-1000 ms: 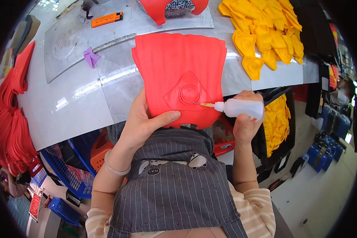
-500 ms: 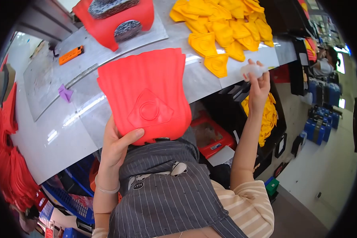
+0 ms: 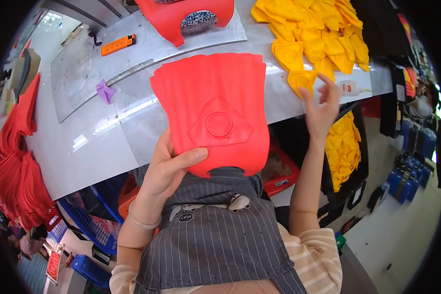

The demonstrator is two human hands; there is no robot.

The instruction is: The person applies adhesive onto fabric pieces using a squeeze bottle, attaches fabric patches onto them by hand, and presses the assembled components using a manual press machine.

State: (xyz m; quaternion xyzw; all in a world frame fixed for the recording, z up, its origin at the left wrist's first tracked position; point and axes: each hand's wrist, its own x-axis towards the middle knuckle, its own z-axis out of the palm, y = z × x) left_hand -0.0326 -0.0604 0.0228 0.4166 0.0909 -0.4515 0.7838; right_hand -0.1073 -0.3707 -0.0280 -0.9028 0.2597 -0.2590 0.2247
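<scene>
My left hand grips the lower left edge of a red molded foam piece, thumb on its front face. The piece has a ribbed upper part and a raised diamond with a round ring. My right hand has its fingers apart, at the front corner of a yellow foam piece; whether it touches that piece I cannot tell. Just right of these fingers, a small white bottle with a thin tip lies on the table.
A heap of yellow pieces covers the table's back right. Another red piece stands at the back, near an orange box cutter and a purple scrap. Red pieces hang at left. Below the table edge sits a bin of yellow pieces.
My right hand has let go of the white bottle, which now lies on the table, and has moved toward the yellow piece. My left hand still holds the red piece. The view has shifted.
</scene>
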